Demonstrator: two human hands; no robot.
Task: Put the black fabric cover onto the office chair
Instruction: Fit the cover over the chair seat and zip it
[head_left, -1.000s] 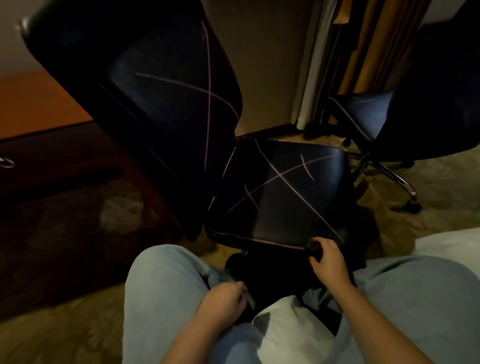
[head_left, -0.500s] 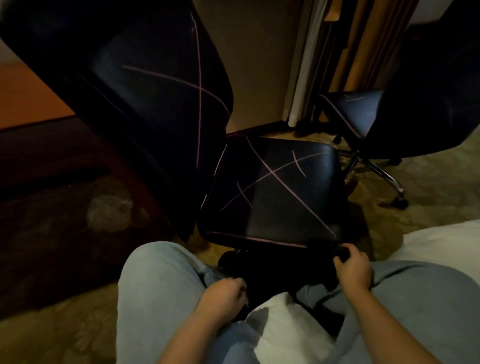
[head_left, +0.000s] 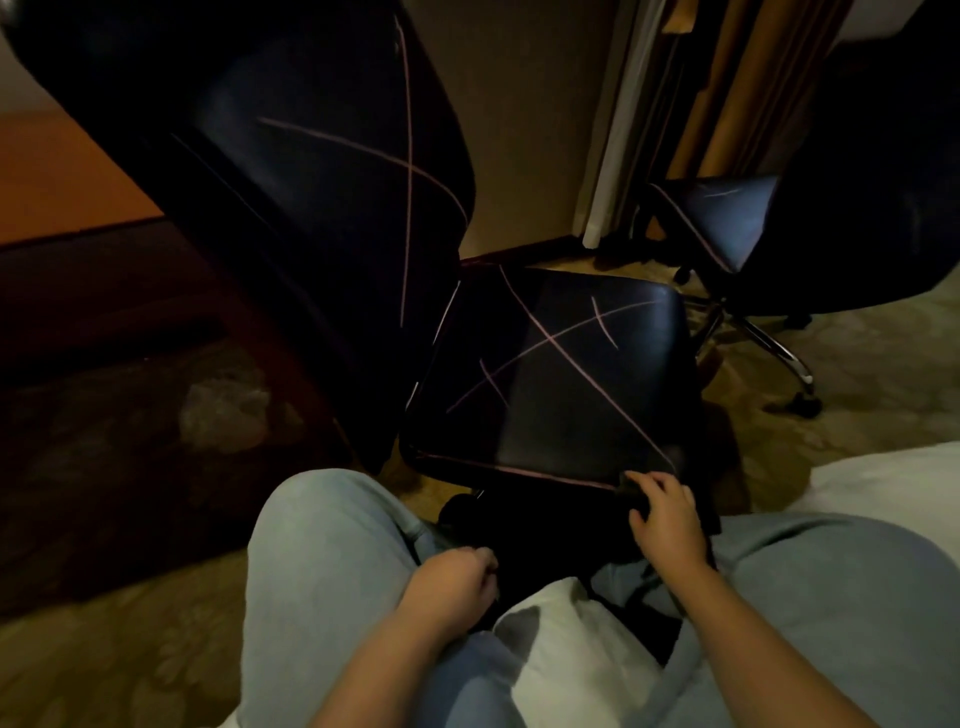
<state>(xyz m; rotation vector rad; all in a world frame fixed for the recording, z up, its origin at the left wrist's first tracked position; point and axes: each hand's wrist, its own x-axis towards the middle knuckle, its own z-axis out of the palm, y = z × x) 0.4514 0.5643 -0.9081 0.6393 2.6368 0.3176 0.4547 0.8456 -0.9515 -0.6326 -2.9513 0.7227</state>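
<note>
Most remains: the black fabric cover (head_left: 597, 545) hangs bunched below the seat of the office chair (head_left: 545, 374). Right hand (head_left: 667, 512) grips its edge at the seat's front corner; left hand (head_left: 452, 582), curled, seemingly pinches fabric.

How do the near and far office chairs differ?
The near chair stands at the knees; far chair sits by the curtain. Near chair's base is mostly hidden; far chair's chrome legs show. The right hand is at near chair's front edge; far chair is untouched. Both have dark seats with pink lines.

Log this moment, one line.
black fabric cover: at seat front, not fitted | right hand: grips it | left hand: holds it
</note>
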